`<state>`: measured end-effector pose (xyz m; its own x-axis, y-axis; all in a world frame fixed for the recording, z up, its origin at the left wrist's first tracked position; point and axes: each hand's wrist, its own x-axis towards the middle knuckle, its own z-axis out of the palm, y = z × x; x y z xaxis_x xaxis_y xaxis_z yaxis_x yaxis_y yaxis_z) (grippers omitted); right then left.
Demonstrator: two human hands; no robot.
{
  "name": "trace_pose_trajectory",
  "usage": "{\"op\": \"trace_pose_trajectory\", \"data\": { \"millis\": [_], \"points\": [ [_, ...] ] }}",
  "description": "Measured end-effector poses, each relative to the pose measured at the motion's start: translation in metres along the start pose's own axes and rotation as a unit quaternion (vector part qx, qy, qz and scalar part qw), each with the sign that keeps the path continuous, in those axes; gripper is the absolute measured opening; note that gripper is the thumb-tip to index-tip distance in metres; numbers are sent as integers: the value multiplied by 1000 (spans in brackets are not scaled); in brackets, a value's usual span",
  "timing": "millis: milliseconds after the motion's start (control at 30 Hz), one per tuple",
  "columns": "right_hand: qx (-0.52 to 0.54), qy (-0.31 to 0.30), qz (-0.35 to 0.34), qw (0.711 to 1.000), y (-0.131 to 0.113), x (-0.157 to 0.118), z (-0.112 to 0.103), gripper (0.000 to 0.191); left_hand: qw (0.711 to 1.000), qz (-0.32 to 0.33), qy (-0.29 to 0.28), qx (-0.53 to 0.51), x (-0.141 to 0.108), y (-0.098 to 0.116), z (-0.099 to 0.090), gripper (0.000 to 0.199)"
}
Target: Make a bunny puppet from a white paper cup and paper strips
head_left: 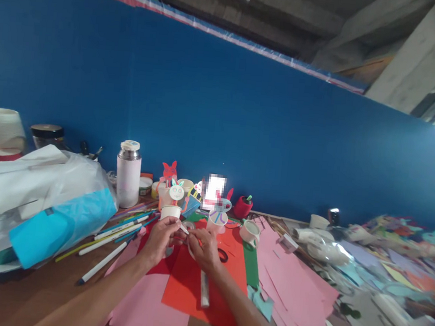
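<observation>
Over the red paper in the middle of the table, my left hand and my right hand are close together, fingers pinched. Between their fingertips is a small white strip, gripped from both sides. Just behind my left hand stands a paper cup with a rabbit-faced paper figure above it. Another cup with a grey paper figure stands behind my right hand. A ruler-like strip lies on the red paper beside my right wrist.
Markers and a thermos stand or lie at left, beside a plastic bag of paper. Pink sheets, a white mug and black tape are at right. A blue partition rises behind.
</observation>
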<state>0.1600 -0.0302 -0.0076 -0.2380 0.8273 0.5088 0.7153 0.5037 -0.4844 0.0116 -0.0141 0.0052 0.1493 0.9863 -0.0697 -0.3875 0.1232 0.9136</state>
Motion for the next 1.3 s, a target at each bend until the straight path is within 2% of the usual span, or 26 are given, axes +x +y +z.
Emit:
{"op": "trace_pose_trajectory", "data": {
  "millis": [167,367,500,700,933,1200,1300],
  "points": [
    [22,-10,2,1000,-5,1,-6,27,1000,4,0,-1,-1,2,1,15],
    [101,14,54,993,-18,4,-10,25,999,21,-16,18,-6,6,7,15],
    [166,21,88,982,-25,6,-7,20,999,30,-19,37,-8,7,9,15],
    [238,35,132,962,-19,8,2,16,997,32,-31,66,-7,3,8,12],
    [335,-3,184,924,-19,7,2,20,997,14,-54,47,-8,4,7,17],
    [354,1,182,917,-22,11,-4,18,997,-26,-70,-9,-5,5,5,14],
    [360,8,180,915,-23,12,-5,17,994,-43,-99,-4,-5,9,2,16]
  ]
}}
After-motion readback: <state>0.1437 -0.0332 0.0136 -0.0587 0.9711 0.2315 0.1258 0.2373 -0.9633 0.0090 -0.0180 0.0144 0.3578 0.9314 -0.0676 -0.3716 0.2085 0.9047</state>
